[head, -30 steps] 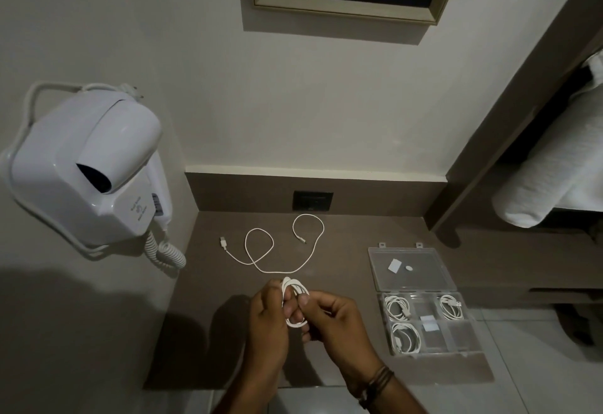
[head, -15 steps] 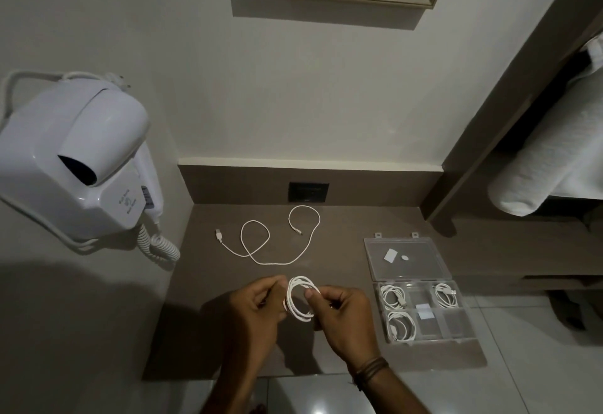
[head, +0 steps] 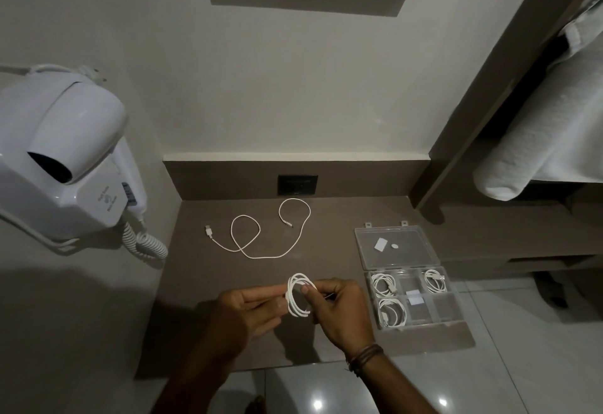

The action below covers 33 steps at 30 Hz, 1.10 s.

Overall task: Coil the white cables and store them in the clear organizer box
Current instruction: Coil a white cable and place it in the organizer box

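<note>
- Coiled white cable (head: 298, 294) sits between both hands above the brown countertop (head: 326, 250), wound into a small ring of several loops; the left hand (head: 251, 312) pinches its left side between thumb and fingers, and the right hand (head: 336, 309) pinches the right side
- Risk of springing open: the cord looks smooth, rubbery and springy, so if either pinch loosens during the carry, the loops would likely fan out and have to be wound again
- Risk at the box: the clear organizer box (head: 412, 299) lies just right of the hands, lid flat open behind it, with thin rigid plastic dividers; three compartments already hold coiled cables, and a ring wound too wide could catch on a divider instead of dropping into a free cell
- The box looks light and hard on a slick surface, so I judge that pressing a coil in could skate it towards the counter's front edge
- A loose white cable (head: 261, 237) lies in open curves further back on the counter, well apart from the hands, its flat plug at the left end; it is not yet coiled
- A wall-mounted hair dryer (head: 65, 159), glossy white with a spiral cord, hangs at the left, clear of the work
</note>
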Tool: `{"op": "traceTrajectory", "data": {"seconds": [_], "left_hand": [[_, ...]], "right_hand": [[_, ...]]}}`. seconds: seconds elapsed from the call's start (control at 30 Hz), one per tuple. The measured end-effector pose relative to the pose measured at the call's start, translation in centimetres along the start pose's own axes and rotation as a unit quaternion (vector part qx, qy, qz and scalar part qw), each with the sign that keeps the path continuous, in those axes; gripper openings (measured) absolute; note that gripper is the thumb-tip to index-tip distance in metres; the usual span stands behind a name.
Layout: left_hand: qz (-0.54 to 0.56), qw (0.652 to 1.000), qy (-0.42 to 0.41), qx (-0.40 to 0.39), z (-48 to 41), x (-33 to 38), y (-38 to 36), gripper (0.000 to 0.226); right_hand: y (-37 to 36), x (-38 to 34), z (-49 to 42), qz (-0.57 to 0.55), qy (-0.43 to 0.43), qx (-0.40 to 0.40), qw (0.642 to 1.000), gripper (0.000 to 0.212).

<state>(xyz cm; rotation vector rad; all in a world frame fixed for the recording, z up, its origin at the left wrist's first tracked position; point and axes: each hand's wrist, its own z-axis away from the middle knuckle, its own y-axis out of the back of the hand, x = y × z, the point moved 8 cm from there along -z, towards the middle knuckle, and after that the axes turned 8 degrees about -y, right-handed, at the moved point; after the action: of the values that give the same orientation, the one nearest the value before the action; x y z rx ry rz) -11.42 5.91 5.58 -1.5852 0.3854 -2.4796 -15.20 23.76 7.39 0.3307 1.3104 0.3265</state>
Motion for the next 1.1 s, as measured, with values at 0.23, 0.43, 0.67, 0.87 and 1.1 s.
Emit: {"op": "traceTrajectory", "data": {"seconds": [0.23,0.43,0.67,0.87,1.1], "left_hand": [[0.065,0.998,0.016,0.017,-1.2,-3.8,0.1,0.031],[0.043,0.998,-0.008,0.049,-2.0,-4.1,0.8,0.034],[-0.042,0.984,-0.091,0.149,-1.4,-2.4,1.4,0.021],[-0.082,0.974,-0.103,0.186,-0.9,-1.9,2.0,0.018],[-0.042,0.983,-0.094,0.153,-1.4,-2.1,1.9,0.017]], "right_hand": [[-0.7,0.3,0.6,0.009,0.004,-0.007,1.000,0.012],[-0.8,1.1,0.5,0.011,-0.017,-0.023,1.000,0.015],[-1.4,2.4,0.0,-0.095,-0.148,-0.136,0.975,0.034],[-2.3,1.8,0.9,-0.233,-0.265,-0.241,0.904,0.023],[-1.2,2.1,-0.1,-0.157,-0.173,-0.176,0.956,0.013]]}}
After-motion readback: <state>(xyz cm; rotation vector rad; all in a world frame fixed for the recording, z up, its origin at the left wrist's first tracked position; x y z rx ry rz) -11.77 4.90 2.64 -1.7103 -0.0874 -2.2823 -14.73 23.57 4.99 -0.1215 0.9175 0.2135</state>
